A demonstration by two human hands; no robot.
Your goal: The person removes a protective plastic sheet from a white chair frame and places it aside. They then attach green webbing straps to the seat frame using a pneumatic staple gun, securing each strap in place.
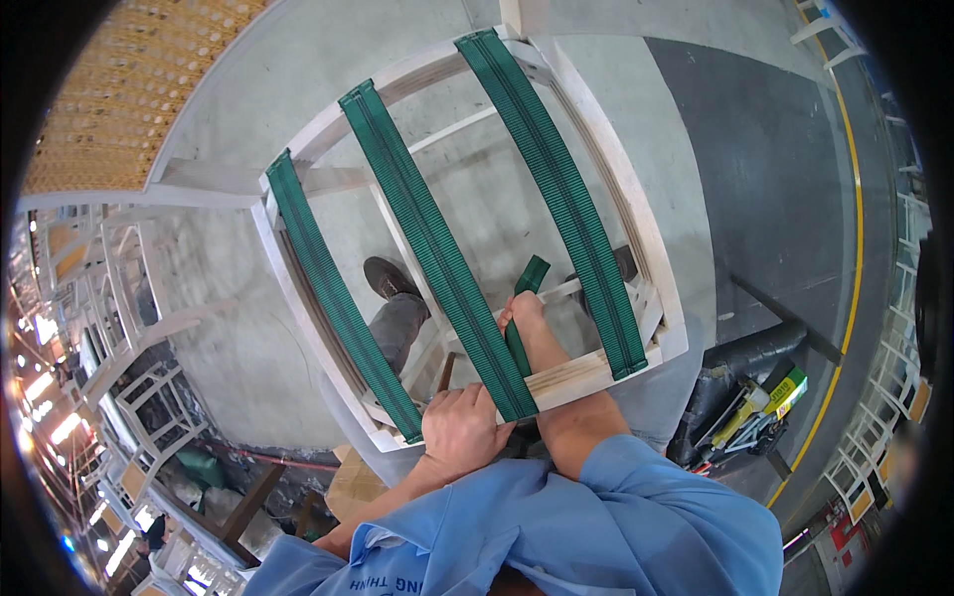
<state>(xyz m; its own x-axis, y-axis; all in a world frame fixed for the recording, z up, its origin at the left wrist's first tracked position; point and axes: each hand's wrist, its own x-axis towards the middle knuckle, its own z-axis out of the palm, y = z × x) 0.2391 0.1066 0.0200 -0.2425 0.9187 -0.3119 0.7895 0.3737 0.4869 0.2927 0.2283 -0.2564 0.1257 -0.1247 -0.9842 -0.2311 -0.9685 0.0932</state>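
Grey concrete floor (298,358) lies under me, with a darker strip and a yellow line away to the right, and stacks of bare wooden frames (119,328) off to my left. In front of my chest sits a pale wooden seat frame (636,214), its near rail (571,375) pressed close against me.

Three green webbing straps cross it from the near rail to the far one. My left hand (459,429) is closed over the near end of the middle strap (427,233), clamping it down on the rail. My right hand (527,318) reaches past the rail into the opening, fingers curled around a loose strap tail (529,283) that stands up just beyond them. The left strap (323,273) runs off to the side of my left hand, the right strap (561,184) just beyond my right forearm.

I judge the webbing to be light, flat and floppy along its length yet tough under pull, ribbed enough not to slip; it is best pinched across its full width near the rail. The frame looks stiff and fairly light, best held by a rail.

A tool with yellow and green parts (765,402) lies low to my right.
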